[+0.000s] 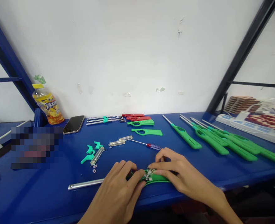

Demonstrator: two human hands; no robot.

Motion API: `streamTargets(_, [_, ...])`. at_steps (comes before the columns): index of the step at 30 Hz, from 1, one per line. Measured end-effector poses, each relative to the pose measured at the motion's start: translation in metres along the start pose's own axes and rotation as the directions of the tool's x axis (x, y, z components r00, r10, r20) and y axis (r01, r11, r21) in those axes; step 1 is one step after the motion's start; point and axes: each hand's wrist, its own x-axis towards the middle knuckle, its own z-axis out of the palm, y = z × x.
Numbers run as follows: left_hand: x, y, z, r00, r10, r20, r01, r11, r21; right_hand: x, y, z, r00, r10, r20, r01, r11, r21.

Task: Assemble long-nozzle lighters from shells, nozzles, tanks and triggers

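Observation:
An opened green utility lighter [159,178] lies near the table's front edge, its inner parts exposed and its metal tube [86,184] pointing left. My left hand [122,188] is closed over the joint between tube and handle, thumb and forefinger pressed on the small inner parts [148,175]. From the other side my right hand [176,169] pinches at these same parts, fingertips close to the left ones. What exactly lies between the fingertips is partly hidden. Behind the hands is a screwdriver [154,146] with a red and clear purple handle.
Clear fuel tanks [97,156] and teal triggers [88,158] lie left of centre. Behind are metal tubes [98,121], red shells [137,118] and green shells [148,132]. Several whole green lighters [212,141] lie right. A phone [74,125], bottle [49,105] and power strip [251,127] stand around.

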Motion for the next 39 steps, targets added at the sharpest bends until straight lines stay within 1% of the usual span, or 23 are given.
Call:
streamTargets(3, [-0.001, -0.001, 0.0, 1.0, -0.008, 0.028, 0.008, 1.0, -0.012, 0.0, 0.0, 0.0, 1.0, 0.009, 0.013, -0.009, 1.0, 0.0])
streamTargets(13, [-0.002, -0.002, 0.0, 0.998, -0.003, 0.063, 0.005, 0.999, -0.035, 0.0, -0.004, -0.001, 0.999, 0.027, 0.03, -0.028, 0.999, 0.019])
streamTargets(21, [-0.002, -0.002, -0.001, 0.997, 0.007, 0.081, -0.003, 0.999, -0.039, -0.002, -0.01, -0.001, 0.999, 0.031, 0.018, -0.03, 0.999, -0.018])
streamTargets(28, [0.0, -0.003, -0.002, 0.995, 0.002, 0.099, 0.001, 1.0, -0.031, 0.0, -0.01, 0.001, 1.0, 0.016, -0.003, -0.017, 0.995, -0.093])
streamTargets(32, [0.0, -0.002, -0.002, 0.996, -0.009, 0.093, 0.013, 0.999, -0.042, 0.0, -0.009, 0.002, 0.999, 0.035, 0.006, -0.034, 0.996, -0.08])
streamTargets(34, [0.0, -0.001, -0.002, 0.996, -0.016, 0.091, 0.021, 0.998, -0.052, -0.001, -0.007, 0.003, 0.999, 0.041, -0.027, -0.043, 0.997, -0.071])
streamTargets(36, [0.0, 0.0, -0.003, 0.994, -0.025, 0.103, 0.031, 0.998, -0.058, -0.001, -0.004, 0.004, 0.993, 0.062, -0.1, -0.067, 0.996, -0.054])
streamTargets(38, [0.0, 0.0, -0.003, 0.993, -0.035, 0.113, 0.041, 0.997, -0.059, -0.001, -0.001, 0.005, 0.982, 0.106, -0.156, -0.111, 0.994, -0.023])
streamTargets(39, [0.0, 0.0, -0.003, 0.992, -0.041, 0.116, 0.048, 0.997, -0.061, -0.001, 0.0, 0.006, 0.978, 0.132, -0.159, -0.135, 0.991, -0.01])
